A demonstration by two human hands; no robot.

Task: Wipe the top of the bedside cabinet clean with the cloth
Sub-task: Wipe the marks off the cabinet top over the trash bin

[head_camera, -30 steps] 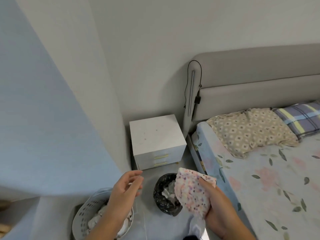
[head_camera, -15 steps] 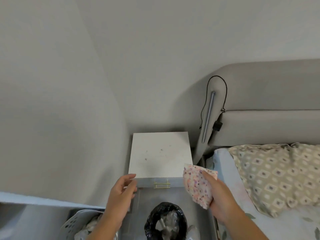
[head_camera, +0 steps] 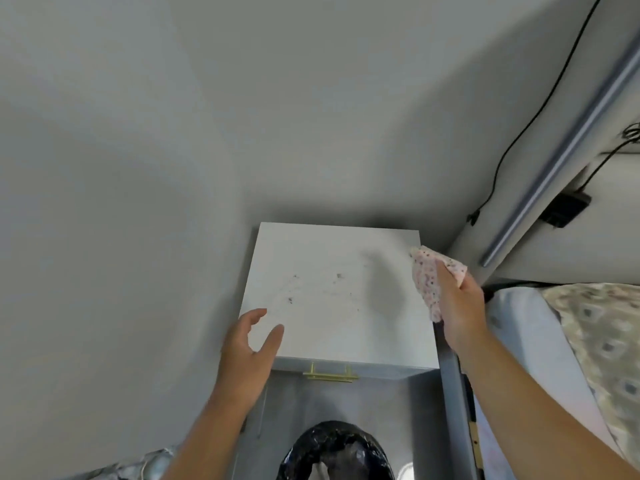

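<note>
The white bedside cabinet (head_camera: 332, 271) stands in the corner of the room, and dark specks and smudges mark the middle of its top. My right hand (head_camera: 459, 306) grips a pink speckled cloth (head_camera: 427, 275) over the cabinet's right edge, near the back corner. The cloth's shadow falls on the top beside it. My left hand (head_camera: 249, 344) hovers at the front left corner with fingers apart, holding nothing.
A bin lined with a black bag (head_camera: 336, 452) stands on the floor right in front of the cabinet. The bed (head_camera: 554, 341) with a patterned pillow lies on the right, a metal rod (head_camera: 568, 150) and black cable against its headboard. Walls close in left and behind.
I have come closer to the cabinet, which now fills more of the view. My right hand carried the cloth up over the right edge. My left hand reached the front left corner.
</note>
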